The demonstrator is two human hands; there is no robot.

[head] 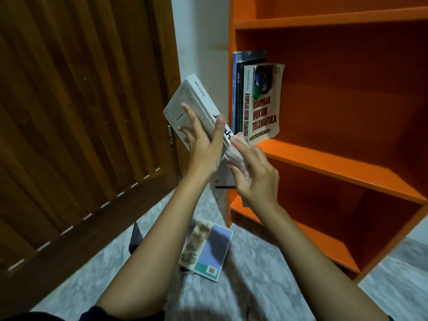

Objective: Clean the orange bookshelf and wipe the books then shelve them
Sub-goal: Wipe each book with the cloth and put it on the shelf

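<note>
Left hand (203, 144) grips tilted white book (192, 100), fingers spread on cover, thumb on spine. Right hand (257, 177) clutches pale cloth (236, 156), seemingly against the book's lower end. Orange bookshelf (324, 158) right of hands, shelved books (261, 105) just beyond right hand. Another book (208, 246) on floor below.

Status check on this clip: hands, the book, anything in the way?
Left hand grips white book, tilted, beside orange bookshelf. Right hand presses cloth to its lower end. Shelved books upright; another book on floor. Nothing blocking.
</note>
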